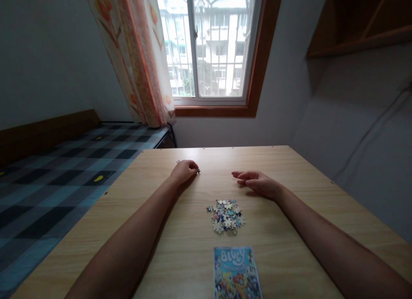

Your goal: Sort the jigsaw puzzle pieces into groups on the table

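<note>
My left hand (184, 170) reaches to the far left part of the table, its fingers closed on a small jigsaw puzzle piece (198, 171) at the fingertips. Just behind that hand, another light piece (178, 161) partly shows on the wood. On the right, my right hand (257, 182) rests with its fingers stretched out and apart, holding nothing. Between my forearms lies a loose heap of puzzle pieces (227, 216), some pale side up and some printed in blue. Nearer to me is a blue printed Bluey picture card or box (237, 271), cut off by the lower edge.
The pale wooden table (305, 196) ends at a far edge below a barred window (222, 54). To the left stands a bed with a checked cover (106, 161), beside a flowered curtain (141, 58). A wooden shelf (360, 43) hangs at the upper right.
</note>
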`<action>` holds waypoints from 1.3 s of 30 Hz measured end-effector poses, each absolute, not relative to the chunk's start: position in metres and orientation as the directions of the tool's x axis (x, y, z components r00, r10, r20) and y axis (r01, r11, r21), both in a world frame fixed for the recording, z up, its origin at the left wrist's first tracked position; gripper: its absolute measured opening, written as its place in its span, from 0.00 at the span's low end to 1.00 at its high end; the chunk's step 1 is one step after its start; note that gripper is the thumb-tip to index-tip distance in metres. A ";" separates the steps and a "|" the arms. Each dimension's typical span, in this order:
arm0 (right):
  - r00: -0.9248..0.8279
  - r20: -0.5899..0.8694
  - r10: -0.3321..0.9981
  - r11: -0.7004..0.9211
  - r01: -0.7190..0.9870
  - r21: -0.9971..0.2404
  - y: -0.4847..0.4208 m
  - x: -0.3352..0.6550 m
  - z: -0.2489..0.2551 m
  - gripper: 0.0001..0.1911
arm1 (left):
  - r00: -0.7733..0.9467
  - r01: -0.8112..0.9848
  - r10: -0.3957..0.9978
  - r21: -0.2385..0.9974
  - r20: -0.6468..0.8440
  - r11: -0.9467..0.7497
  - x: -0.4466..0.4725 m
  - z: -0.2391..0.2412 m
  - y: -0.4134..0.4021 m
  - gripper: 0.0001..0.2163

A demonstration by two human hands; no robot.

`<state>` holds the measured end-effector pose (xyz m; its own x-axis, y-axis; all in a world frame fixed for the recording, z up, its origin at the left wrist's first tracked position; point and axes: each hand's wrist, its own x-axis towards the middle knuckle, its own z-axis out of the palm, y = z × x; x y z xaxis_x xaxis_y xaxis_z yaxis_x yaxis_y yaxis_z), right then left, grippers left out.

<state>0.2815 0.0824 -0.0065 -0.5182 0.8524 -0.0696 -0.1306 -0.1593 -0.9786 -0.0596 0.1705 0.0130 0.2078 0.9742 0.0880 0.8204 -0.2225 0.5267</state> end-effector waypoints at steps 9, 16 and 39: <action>-0.455 -0.134 0.881 -0.213 -0.127 -0.969 0.084 0.277 -0.007 0.21 | 0.149 0.966 0.947 0.163 0.284 -0.200 -0.054 0.018 0.152 0.13; -0.430 -0.147 0.891 -0.220 -0.126 -0.967 0.088 0.277 -0.012 0.21 | 0.130 0.991 0.989 -0.049 0.066 -0.127 -0.026 0.028 0.139 0.13; -0.395 -0.126 0.910 -0.169 -0.075 -0.983 0.083 0.267 -0.012 0.21 | 0.034 0.997 0.999 -0.070 0.017 -0.033 -0.026 0.018 0.127 0.25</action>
